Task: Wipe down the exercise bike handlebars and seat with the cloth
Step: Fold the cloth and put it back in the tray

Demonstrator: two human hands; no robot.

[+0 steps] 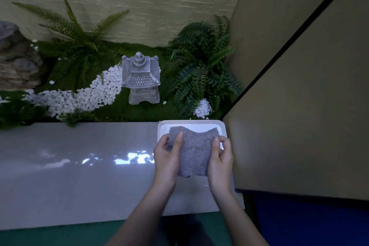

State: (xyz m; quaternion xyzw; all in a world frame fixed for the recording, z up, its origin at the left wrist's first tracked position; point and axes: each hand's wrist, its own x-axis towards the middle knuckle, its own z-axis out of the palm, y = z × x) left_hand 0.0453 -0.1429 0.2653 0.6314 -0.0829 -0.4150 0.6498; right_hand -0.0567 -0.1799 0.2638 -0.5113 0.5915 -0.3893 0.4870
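A grey textured cloth (194, 150) hangs between both hands just above a white tray (191, 124) on a pale glossy ledge. My left hand (166, 158) grips the cloth's left edge, thumb on top. My right hand (220, 162) pinches its right edge between thumb and fingers. The cloth's upper part lies over the tray and its lower edge droops toward me. No exercise bike, handlebars or seat appear in view.
The glossy ledge (79, 166) runs left from the tray. Behind it lies a decorative garden with a stone pagoda lantern (140, 78), white pebbles (85, 94), ferns (199, 70) and a rock (18, 60). A beige panel (299, 106) stands close on the right.
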